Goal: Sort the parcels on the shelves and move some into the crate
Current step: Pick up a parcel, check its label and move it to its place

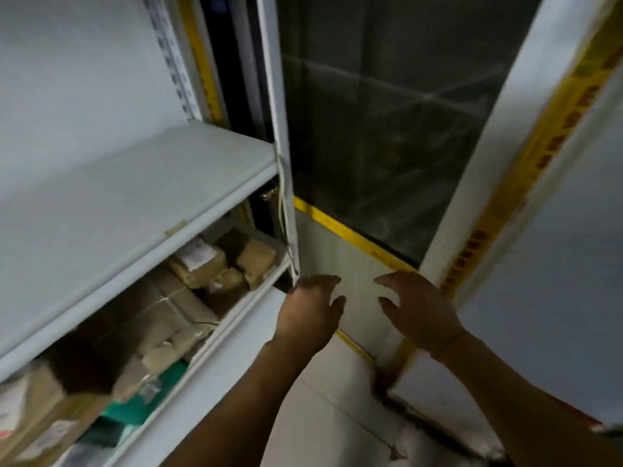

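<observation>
both hands out in front, holding nothing. left hand [312, 310] hangs just off the end post [286, 210] of the shelves, fingers loosely spread and a little bent, palm turned inward. right hand [416, 306] sits near it, apart, fingers spread and relaxed, palm facing the left one. behind and between them a pale panel [340, 264] edged with yellow tape [350, 232], dark glass [387, 129] above. frame is motion-blurred, so fine detail is poor. parcels [202, 264] are on the lower shelf at left, brown boxes and padded bags packed close, some with white labels, a green item [148, 396] low among them; labels unreadable. upper shelf [135, 190] shows bare board. crate not in view, so i cannot say where it stands or how far a parcel has to travel. judgement: no parcel is in hand and the hands are off to the right of the stack, so sorting of this shelf looks barely begun or between picks. risks from here: the parcels are crammed and partly stacked, so pulling one from the middle could drag its neighbours over the shelf lip onto the floor. the upper shelf overhangs the lower one closely, so a raised knuckle or a tall box could catch its front edge. a loose cord [281, 183] runs down the post beside the left hand and could snag a wrist on the way in. unreadable labels could mean a wrong pick.
</observation>
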Motion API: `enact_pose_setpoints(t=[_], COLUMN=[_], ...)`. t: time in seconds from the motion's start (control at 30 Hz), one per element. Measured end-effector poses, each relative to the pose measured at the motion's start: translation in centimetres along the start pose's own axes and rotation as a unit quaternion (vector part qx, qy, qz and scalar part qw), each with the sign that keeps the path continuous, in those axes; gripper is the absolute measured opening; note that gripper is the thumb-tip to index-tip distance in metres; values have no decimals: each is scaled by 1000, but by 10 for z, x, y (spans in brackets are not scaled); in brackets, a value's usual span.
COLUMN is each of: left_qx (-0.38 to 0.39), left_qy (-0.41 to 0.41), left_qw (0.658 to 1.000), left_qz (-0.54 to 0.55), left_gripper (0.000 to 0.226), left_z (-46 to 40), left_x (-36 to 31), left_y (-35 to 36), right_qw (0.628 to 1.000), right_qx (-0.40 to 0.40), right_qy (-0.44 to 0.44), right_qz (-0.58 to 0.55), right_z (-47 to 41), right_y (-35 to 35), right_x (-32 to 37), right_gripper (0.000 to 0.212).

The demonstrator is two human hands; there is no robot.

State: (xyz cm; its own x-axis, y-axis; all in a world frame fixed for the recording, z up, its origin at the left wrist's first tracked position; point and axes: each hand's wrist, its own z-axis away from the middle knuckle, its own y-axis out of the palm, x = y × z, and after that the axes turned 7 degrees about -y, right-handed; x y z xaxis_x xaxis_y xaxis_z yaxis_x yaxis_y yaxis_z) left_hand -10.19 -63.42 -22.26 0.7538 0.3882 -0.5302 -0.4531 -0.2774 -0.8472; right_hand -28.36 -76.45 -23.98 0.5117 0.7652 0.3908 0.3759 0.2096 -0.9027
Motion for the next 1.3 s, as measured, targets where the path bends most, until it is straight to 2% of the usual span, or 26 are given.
enact_pose_setpoints(t=[0.13,0.27,0.37,0.47,0.6,0.77,0.97,1.07,1.17,1.3], left_qx=[-74,-71,-54,-45,-31,-18,-31,-50,-64,-58], left_qy=[-62,-119,-141,-178,-211,-269,-352,-375,-409,-450], left_qw=[995,989,988,983,977,962,931,920,903,873], left_qz=[-29,-46,-27,3,-9,36,89,104,117,181], left_gripper=[43,25,26,32,24,36,37,37,32,32], left_z=[12,7,-14,-23,-34,-60,-97,-116,-128,-130], left_x=[63,94,116,139,165,181,191,197,199,197], left_y=[-52,-71,-72,-68,-56,-20,28,40,53,68], right_qw=[997,989,989,985,981,973,958,957,954,950], right_qx=[-4,30,55,98,137,191,250,248,253,281], right_qy=[-79,-140,-133,-133,-129,-123,-137,-148,-154,-136], right_qz=[26,45,38,52,44,32,29,28,39,-9], right_z=[-59,-93,-120,-148,-182,-219,-268,-288,-304,-314], right_y=[27,40,51,71,97,135,188,210,234,263], right_x=[67,120,136,139,140,121,95,85,79,76], right_gripper=[39,39,42,41,42,39,37,39,51,75])
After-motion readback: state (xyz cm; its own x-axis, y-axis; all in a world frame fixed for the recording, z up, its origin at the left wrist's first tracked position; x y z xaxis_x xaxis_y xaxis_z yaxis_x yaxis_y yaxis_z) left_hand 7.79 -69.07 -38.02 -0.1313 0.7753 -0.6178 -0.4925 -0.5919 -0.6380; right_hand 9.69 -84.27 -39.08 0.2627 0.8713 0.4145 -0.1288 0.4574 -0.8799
